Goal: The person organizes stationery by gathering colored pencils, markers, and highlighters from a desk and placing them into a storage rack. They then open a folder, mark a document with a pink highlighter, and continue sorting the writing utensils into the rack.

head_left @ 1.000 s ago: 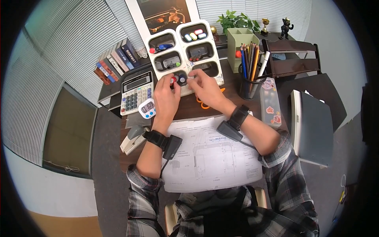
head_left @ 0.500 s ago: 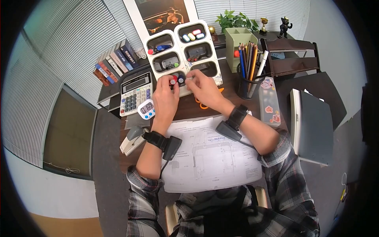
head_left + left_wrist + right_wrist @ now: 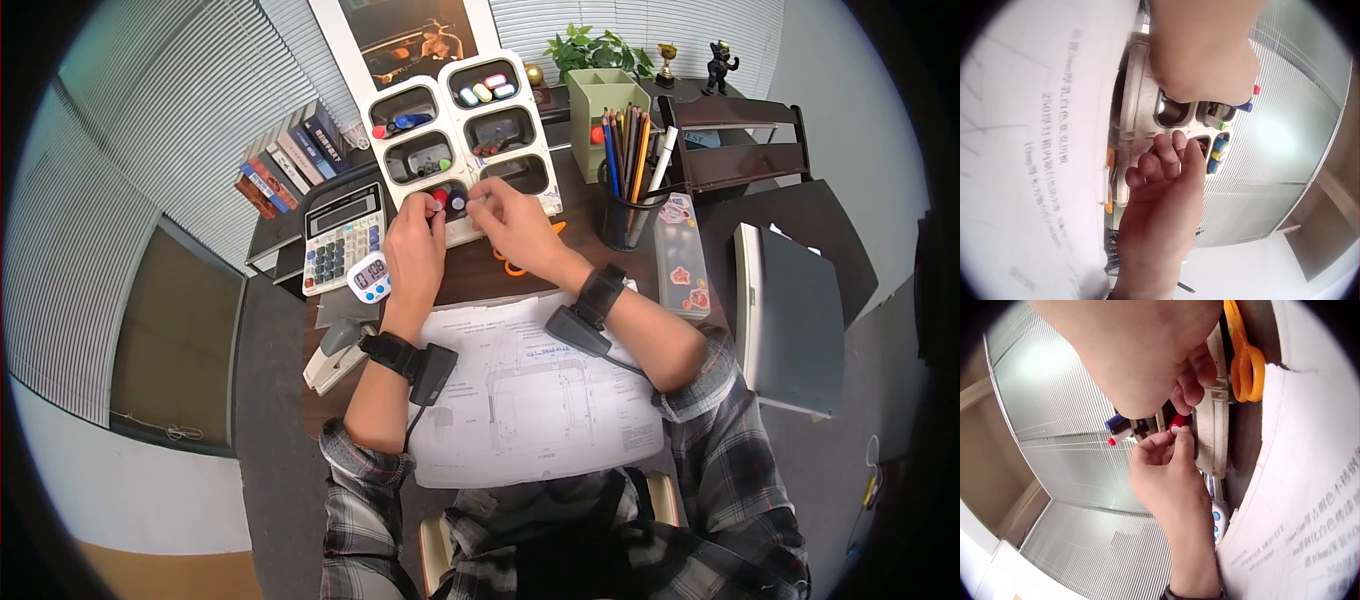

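My left hand (image 3: pixel 413 255) is at the lower left compartment of a white two-column organizer (image 3: pixel 468 235). Its thumb and fingertips pinch a red cylinder (image 3: pixel 1177 423) with a pale round end. Beside the red piece sits a dark blue cylinder (image 3: pixel 458 200) with a whitish end, in the same compartment. Close to its right stands my right hand (image 3: pixel 525 232), fingertips at the compartment's right edge. In the left wrist view the right hand's fingers (image 3: pixel 1149 165) are loosely curled, with nothing visible between them.
Orange-handled scissors (image 3: pixel 515 268) lie below the right hand. A calculator (image 3: pixel 345 235) and white timer (image 3: pixel 370 277) are at the left, a pen cup (image 3: pixel 630 225) at the right. Printed drawings (image 3: pixel 540 400) cover the desk front. Other compartments hold erasers (image 3: pixel 484 92) and blue pieces (image 3: pixel 408 122).
Both hands have shifted very slightly left in the view, with nearly the same pose. The red cylinder stays pinched in the left hand. The timer display went from 109 to 108.
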`<move>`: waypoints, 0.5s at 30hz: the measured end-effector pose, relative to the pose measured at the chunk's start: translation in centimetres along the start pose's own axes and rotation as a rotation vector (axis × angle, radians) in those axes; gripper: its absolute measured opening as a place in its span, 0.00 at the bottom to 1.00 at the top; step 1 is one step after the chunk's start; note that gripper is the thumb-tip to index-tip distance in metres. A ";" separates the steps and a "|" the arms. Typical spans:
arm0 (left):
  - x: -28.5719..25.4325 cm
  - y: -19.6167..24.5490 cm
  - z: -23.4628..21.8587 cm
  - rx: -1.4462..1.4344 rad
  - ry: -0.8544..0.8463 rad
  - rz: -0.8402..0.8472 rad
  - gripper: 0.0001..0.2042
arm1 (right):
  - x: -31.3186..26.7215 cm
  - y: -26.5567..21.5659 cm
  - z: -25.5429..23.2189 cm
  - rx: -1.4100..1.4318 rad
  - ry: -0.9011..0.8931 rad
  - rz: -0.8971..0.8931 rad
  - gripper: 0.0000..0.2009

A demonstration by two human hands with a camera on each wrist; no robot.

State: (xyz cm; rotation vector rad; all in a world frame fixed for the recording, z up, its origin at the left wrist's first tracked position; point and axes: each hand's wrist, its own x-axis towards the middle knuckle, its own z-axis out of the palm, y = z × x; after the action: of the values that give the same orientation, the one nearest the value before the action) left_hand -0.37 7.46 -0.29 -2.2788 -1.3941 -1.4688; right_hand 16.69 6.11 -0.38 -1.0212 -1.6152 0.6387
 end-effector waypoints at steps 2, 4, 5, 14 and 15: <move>0.0 -0.4 0.2 -0.012 0.014 0.106 0.08 | 0.0 0.1 0.1 -0.003 -0.002 0.000 0.14; -0.1 -0.5 0.3 -0.020 0.019 0.110 0.07 | 0.1 0.1 0.1 -0.007 -0.004 0.000 0.13; 0.0 -0.5 0.3 -0.027 0.024 0.114 0.05 | 0.0 0.1 0.1 -0.008 -0.003 -0.003 0.13; 0.2 0.2 -0.1 0.026 0.045 0.208 0.05 | 0.0 -0.1 0.0 -0.024 -0.019 0.007 0.14; 0.2 0.3 -0.1 0.027 0.046 0.207 0.05 | 0.0 0.0 0.0 -0.026 -0.014 -0.001 0.14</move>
State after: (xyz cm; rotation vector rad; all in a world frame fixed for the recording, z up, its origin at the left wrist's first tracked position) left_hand -0.20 7.36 0.09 -2.2783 -1.1197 -1.4191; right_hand 16.71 6.10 -0.36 -1.0368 -1.6399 0.6262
